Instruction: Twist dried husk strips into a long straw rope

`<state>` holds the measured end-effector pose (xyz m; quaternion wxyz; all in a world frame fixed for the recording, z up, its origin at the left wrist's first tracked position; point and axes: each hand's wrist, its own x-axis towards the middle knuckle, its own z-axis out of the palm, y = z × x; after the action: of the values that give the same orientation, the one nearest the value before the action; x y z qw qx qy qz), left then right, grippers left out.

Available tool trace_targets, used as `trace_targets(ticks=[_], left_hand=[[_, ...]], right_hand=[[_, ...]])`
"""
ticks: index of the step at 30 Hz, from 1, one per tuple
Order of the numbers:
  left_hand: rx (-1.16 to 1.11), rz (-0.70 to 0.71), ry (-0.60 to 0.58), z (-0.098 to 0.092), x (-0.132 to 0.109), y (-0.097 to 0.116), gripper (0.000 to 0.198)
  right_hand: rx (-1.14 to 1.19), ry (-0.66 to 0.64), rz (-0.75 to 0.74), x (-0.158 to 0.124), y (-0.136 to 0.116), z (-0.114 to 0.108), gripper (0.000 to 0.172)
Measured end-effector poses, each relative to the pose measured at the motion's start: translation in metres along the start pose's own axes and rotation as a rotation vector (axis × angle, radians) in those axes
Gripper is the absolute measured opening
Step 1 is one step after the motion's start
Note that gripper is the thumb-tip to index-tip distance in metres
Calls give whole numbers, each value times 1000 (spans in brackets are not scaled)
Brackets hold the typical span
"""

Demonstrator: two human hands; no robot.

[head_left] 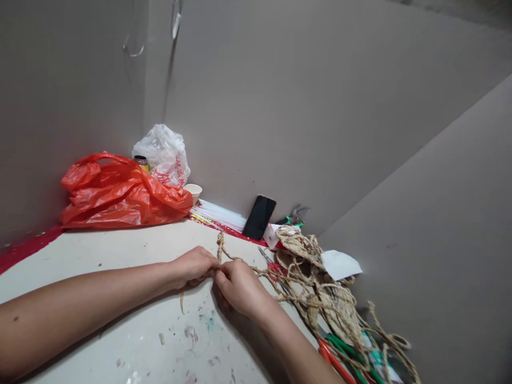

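Note:
A short length of knotted, braided twine (pixel 220 246) stands up between my two hands above the white tabletop (pixel 152 325). My left hand (pixel 197 266) pinches its lower part from the left. Close against it, my right hand (pixel 240 282) has its fingers curled round the same spot, and the fingertips are partly hidden. From the braid a loose strand (pixel 236 257) runs right toward a big tangle of twine (pixel 336 298). Red-handled scissors (pixel 275 268) lie at the tangle's near edge, partly covered by strands.
A black phone (pixel 259 217) leans by the back wall, with pliers (pixel 296 216) to its right. Back left are a red plastic bag (pixel 124 197), a white plastic bag (pixel 164 152) and a paper cup (pixel 194 192). Red and green handles (pixel 336 362) poke out at lower right.

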<state>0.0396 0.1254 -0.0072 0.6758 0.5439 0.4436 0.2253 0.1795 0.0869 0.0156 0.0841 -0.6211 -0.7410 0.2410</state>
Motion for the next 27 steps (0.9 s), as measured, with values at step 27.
trace_targets(ticks=[27], left_hand=[[9, 22, -55, -5, -3, 3, 30]], right_hand=[[690, -239, -69, 15, 20, -13, 25]])
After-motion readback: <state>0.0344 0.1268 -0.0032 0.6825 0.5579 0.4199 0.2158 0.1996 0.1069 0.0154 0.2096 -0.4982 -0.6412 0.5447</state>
